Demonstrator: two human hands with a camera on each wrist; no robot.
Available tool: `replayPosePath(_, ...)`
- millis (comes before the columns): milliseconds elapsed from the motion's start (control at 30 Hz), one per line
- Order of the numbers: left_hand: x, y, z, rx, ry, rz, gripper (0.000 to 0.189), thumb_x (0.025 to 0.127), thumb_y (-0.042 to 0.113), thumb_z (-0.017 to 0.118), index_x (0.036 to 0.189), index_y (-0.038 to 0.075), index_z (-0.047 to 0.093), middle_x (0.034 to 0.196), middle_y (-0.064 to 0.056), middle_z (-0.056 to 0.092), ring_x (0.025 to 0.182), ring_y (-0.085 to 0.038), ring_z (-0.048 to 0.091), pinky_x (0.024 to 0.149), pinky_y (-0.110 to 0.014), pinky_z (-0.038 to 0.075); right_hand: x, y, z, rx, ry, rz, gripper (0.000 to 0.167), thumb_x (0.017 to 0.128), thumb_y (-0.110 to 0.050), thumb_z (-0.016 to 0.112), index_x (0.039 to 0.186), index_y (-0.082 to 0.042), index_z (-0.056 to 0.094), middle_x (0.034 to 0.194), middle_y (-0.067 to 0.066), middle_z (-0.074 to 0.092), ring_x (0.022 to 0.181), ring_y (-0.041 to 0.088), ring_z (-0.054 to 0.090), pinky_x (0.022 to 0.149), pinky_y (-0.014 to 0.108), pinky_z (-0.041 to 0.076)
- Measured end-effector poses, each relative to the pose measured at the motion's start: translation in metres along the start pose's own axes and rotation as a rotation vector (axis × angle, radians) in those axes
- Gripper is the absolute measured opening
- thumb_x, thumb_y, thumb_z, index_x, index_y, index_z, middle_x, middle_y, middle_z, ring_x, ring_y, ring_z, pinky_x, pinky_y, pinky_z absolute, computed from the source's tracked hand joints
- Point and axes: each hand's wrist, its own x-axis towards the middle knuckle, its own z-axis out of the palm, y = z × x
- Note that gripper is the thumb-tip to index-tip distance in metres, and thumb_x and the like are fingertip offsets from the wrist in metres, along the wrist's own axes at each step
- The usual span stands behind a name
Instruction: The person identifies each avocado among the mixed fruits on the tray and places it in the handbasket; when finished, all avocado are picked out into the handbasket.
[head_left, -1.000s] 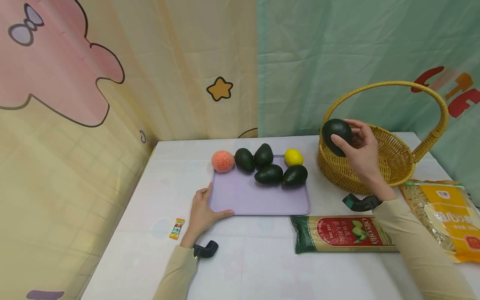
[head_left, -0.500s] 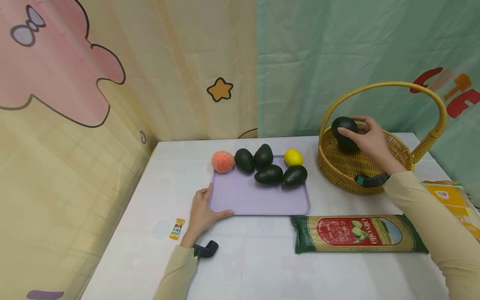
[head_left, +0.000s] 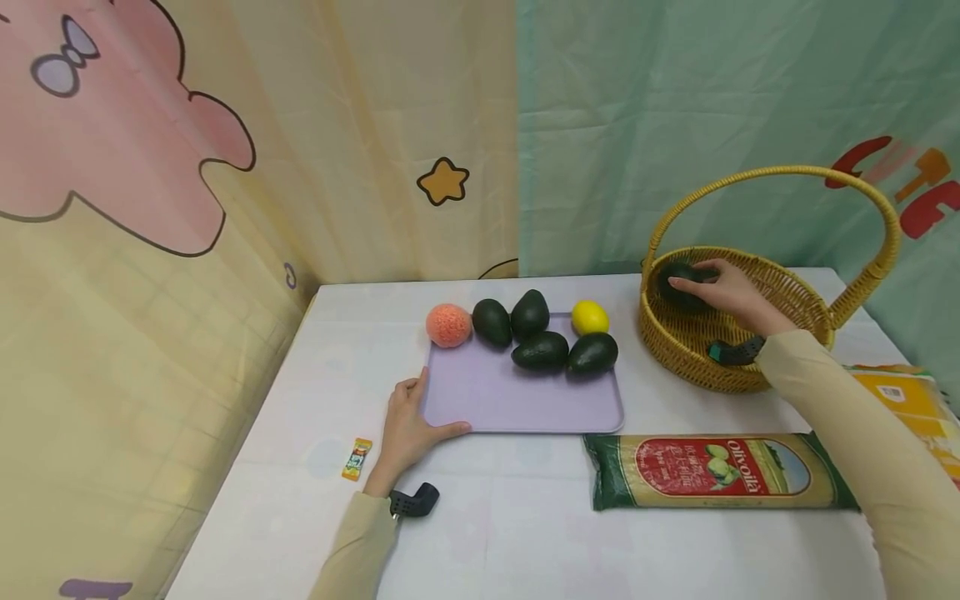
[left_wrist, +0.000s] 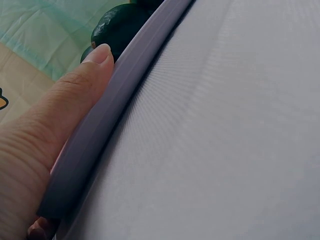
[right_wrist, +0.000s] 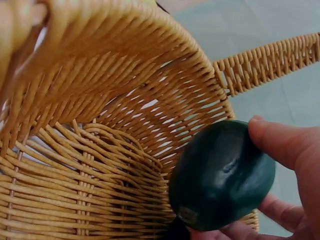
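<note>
Avocado (right_wrist: 220, 175) sits gripped in right hand (head_left: 727, 292), inside basket (head_left: 678, 358) at its ten o'clock, head view. Left hand (head_left: 407, 429) lies spread, bracing tray (head_left: 517, 396) at eight o'clock. Probably best: lower gently, loosen only once basket bears weight.

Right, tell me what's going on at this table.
A person's right hand grips an avocado inside the wicker basket, near its left side; whether the fruit touches the bottom, I can't tell. The left hand touches the near left corner of the lilac tray. Four more avocados and a yellow lemon are at the tray, with a pink textured ball at its back left corner.
</note>
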Motion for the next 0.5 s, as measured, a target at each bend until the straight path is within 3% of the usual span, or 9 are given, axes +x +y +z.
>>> replayPosePath(200,-0.0001,0.0012,-0.0007,-0.003,-0.002,0.004,0.121,0.059,0.058,0.083,0.15,0.006,0.024,0.134,-0.019,0.035,0.12,-0.03,0.034,0.1,-0.045,0.032,0.0027,-0.0039,0.0052,-0.077,-0.047,0.019,0.099,0.089,-0.059,0.051,0.143,0.015,0.013,0.141,0.041,0.017,0.125,0.052,0.026,0.098,0.06,0.028)
replayPosePath(500,-0.0004,0.001,-0.0005,0.002,0.002,0.011,0.12,0.059,0.057,0.084,0.15,0.005,0.025,0.134,-0.019,0.035,0.121,-0.031,0.034,0.1,-0.045,0.032,0.0057,-0.0023,0.0093,-0.06,-0.115,0.05,0.096,0.094,-0.052,0.048,0.139,0.022,0.01,0.137,0.043,0.02,0.122,0.05,0.032,0.098,0.057,0.033)
